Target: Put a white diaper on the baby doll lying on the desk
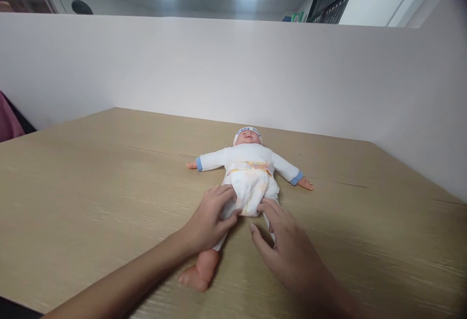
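Observation:
A baby doll [248, 151] lies on its back on the table, arms stretched out to both sides. It wears a white long-sleeved top with blue cuffs, a printed headband and a white diaper [250, 185] with an orange printed waistband. At the diaper's left leg edge, my left hand [213, 214] has its fingers and thumb closed on the material over the thigh. My right hand [282, 236] touches the other leg edge with its fingertips, thumb held apart. One bare doll foot [200, 270] shows below my left wrist; my right hand hides the other.
The wooden table [109, 187] has thin seams across its top. A white partition [204, 66] rises behind it and along the right side. Something pink [9, 119] is at the far left edge.

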`<state>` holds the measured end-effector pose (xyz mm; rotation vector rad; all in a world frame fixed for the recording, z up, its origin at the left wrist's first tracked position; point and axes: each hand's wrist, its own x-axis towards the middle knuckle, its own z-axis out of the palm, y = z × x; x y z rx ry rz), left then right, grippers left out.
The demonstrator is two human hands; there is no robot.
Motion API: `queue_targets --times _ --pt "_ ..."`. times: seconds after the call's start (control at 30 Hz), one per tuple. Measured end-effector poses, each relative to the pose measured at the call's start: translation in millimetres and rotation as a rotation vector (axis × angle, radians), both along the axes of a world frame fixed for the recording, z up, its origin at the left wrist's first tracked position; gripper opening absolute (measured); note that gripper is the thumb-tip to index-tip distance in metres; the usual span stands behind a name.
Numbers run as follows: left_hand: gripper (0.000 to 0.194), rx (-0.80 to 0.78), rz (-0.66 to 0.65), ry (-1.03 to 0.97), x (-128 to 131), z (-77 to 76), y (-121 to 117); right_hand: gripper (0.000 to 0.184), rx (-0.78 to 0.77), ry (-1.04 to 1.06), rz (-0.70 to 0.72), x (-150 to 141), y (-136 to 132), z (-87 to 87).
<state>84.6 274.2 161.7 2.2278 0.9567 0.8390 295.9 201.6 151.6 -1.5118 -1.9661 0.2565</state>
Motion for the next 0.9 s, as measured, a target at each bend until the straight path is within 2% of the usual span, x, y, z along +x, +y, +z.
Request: queue_targets --times 0.13,0.33,0.4,0.47,0.63,0.73,0.9 --pt "0.003 -0.026 0.003 0.037 -1 -1.8 1 0.019 -0.019 0.025 -0.008 2 -1 3.6" --pt "0.011 -0.013 0.038 -0.025 -1 -8.2 1 0.041 -0.272 0.260 -0.211 6 -8 5.8" --pt "0.011 -0.017 0.041 -0.051 -1 -9.8 1 0.045 -0.304 0.333 -0.220 7 -8 7.7" --pt "0.011 -0.029 0.049 -0.080 -1 -11.3 2 0.045 -0.326 0.316 -0.220 6 -7 9.5" --pt "0.029 -0.111 0.104 -0.193 1 -18.0 4 0.039 -0.212 0.135 -0.163 1 -4 7.7" --pt "0.042 -0.175 0.136 -0.312 4 -22.1 3 0.036 -0.160 0.119 -0.109 -2 -7 3.1" --pt "0.054 -0.305 0.214 -0.426 9 -26.4 -2 0.032 -0.173 0.143 -0.077 -1 -11 -1.5"
